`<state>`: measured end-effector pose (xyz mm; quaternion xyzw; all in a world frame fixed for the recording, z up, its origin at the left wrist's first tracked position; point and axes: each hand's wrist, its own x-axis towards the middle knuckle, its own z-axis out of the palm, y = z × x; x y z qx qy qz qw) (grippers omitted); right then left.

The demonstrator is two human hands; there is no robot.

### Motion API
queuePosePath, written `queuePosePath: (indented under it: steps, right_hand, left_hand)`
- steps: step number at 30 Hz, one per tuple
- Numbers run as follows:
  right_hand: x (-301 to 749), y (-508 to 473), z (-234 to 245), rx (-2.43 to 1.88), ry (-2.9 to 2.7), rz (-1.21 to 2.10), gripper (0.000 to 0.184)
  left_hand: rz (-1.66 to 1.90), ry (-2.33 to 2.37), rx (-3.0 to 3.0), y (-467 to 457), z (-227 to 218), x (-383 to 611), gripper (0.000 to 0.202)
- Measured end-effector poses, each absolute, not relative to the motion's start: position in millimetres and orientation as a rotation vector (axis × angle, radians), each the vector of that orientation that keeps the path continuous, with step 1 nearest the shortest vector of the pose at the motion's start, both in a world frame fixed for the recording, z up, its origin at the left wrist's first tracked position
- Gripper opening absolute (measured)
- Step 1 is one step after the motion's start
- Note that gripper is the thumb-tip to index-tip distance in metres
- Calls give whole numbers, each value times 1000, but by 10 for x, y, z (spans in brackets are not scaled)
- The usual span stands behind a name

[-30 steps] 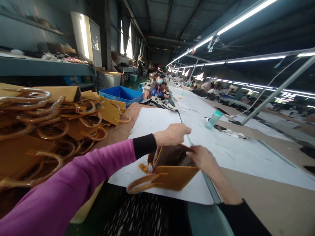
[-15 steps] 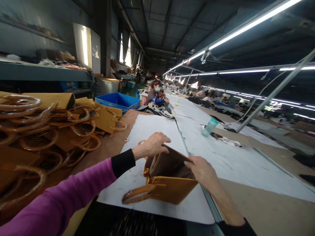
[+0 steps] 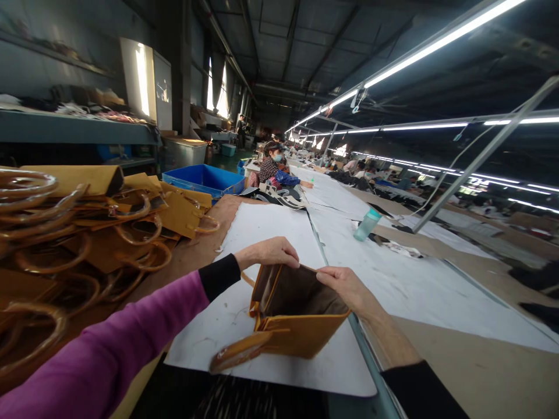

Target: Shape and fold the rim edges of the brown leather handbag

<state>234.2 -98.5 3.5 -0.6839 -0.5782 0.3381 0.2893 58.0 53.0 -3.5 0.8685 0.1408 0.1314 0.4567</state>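
A tan handbag [image 3: 305, 334] with a dark brown lining lies tilted on the white sheet [image 3: 196, 334], its mouth gaping toward me. One of its looped handles [image 3: 240, 350] points left, toward the near edge of the sheet. My left hand [image 3: 273, 252] pinches the far rim of the mouth near its left corner. Farther right on that same rim, the thumb and fingers of my right hand [image 3: 345, 285] are closed on the edge. The bag's far side and base are hidden.
Several tan bags with wrapped handles [image 3: 140, 218] are heaped at the left. Behind them stands a blue bin [image 3: 205, 181]. A teal bottle [image 3: 367, 224] is on the table to the right. A masked co-worker [image 3: 273, 166] sits farther up the table.
My left fingers have closed onto the far rim. My right hand has slid left along it, nearer the left hand. The co-worker's arm now stretches out over the table.
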Motion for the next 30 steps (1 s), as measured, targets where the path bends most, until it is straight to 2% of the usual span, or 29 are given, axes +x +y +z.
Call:
queuePosePath:
  steps: [8, 18, 30]
  right_hand:
    - [2370, -1002, -47, -1860, -1482, 894, 47]
    - [2319, -743, 67, -2017, -1689, 723, 25]
    - [2113, -625, 84, -2039, -1882, 655, 29]
  left_hand:
    - [185, 432, 1905, 576, -102, 582, 24]
    - [333, 376, 2140, 473, -107, 583, 25]
    - [355, 324, 2156, 425, -196, 559, 26]
